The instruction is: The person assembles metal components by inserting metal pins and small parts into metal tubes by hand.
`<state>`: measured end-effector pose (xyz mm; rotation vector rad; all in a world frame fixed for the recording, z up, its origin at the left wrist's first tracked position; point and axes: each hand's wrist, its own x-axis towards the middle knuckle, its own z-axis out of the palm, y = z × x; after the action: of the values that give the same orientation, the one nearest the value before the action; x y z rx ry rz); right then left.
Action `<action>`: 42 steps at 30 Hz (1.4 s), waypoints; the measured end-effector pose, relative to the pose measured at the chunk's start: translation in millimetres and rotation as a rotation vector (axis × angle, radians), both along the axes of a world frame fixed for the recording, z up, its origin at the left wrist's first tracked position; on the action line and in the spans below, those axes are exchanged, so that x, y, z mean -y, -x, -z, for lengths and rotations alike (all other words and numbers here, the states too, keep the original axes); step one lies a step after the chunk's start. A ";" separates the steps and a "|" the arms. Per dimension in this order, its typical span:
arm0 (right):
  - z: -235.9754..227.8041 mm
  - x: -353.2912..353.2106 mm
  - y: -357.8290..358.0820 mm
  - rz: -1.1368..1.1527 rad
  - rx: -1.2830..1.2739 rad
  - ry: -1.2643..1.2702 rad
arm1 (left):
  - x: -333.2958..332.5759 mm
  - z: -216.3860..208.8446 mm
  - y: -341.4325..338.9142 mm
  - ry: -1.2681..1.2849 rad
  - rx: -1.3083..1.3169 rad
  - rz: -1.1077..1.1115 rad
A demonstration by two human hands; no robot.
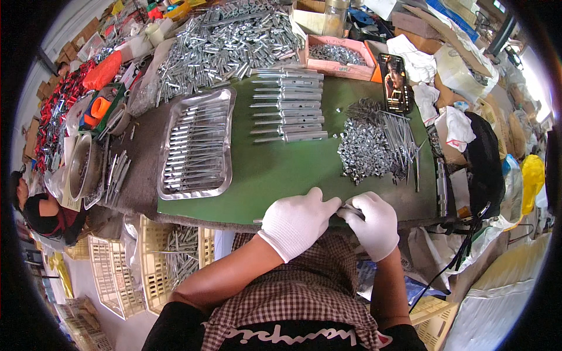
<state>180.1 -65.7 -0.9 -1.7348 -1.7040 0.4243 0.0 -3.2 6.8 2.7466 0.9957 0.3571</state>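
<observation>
Both my hands wear white knit gloves and meet at the near edge of the green mat [246,175]. My left hand [297,223] is closed around a slim metal rod whose tip [257,221] pokes out on its left; the rest is hidden. The fingers of my right hand [373,224] pinch a small metal piece [349,209] by the left fingertips. Whether it joins the rod, I cannot tell. Beyond lie a row of silver tubes with thin rods [295,105], a heap of small metal fittings [364,149] and a bunch of thin metal pins [403,140].
A metal tray [230,146] of slender rod parts lies left. Behind it spreads a large pile of metal tubes [228,44]. A pink box [366,69] and an upright phone [396,83] stand at the back. Plastic crates [151,263] are below left, near another person [50,213].
</observation>
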 end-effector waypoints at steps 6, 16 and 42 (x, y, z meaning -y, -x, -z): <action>-0.4 2.2 -3.1 -0.036 0.038 -0.055 | -0.9 -0.9 0.9 0.004 -0.010 0.011; 3.9 -3.0 -19.1 0.196 0.101 -0.232 | 0.0 1.4 -1.4 0.004 -0.008 0.005; 3.8 13.5 -3.7 0.049 0.120 -0.117 | 2.1 3.3 -9.3 0.010 0.033 0.019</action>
<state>183.8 -79.2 -4.8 -1.7434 -1.7292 0.1980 9.2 -5.3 3.5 2.7305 0.9596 0.3927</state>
